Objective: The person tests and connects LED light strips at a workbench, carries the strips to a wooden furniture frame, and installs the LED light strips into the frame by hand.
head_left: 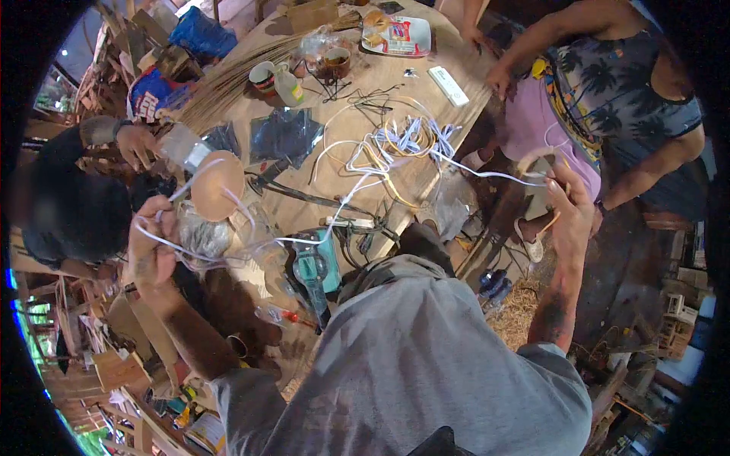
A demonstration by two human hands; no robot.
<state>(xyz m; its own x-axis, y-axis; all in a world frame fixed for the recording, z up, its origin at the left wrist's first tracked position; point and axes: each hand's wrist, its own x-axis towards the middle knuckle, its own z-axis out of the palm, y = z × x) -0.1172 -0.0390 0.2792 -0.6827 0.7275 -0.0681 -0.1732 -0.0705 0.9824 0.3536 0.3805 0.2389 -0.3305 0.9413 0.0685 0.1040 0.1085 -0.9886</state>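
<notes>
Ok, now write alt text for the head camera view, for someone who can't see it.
White cord stretches between a person's left hand and right hand across a cluttered wooden table. On the table are a cord tangle, cups and a teal tool; other people are close by on both sides.

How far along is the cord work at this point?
Some white cord already looks drawn out, reaching from the tangled bundle toward both sides. In hand: the left hand holds looped cord, the right hand another stretch. Apparently left: the bundle on the table, not yet untangled. Whether any section is finished, I cannot tell.
</notes>
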